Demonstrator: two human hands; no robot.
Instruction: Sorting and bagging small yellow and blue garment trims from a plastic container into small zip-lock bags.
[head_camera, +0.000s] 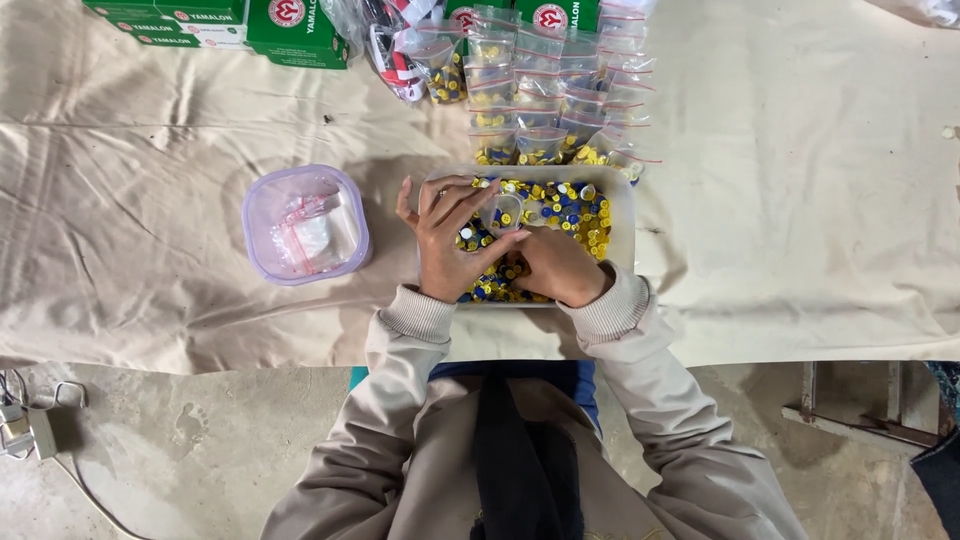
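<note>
One head-worn camera is looking almost straight down from above the person's shoulders. It is facing the cloth-covered table (800, 200), with the far edge at the top of the frame and the concrete floor (180, 450) along the bottom. It is sitting fairly near, taking in both sleeves and the tray (625, 200) at centre.

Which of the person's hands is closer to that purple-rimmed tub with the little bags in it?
The left hand. It is over the white tray's left end, nearest the purple-rimmed tub. The right hand lies farther right, beyond the left hand.
</note>
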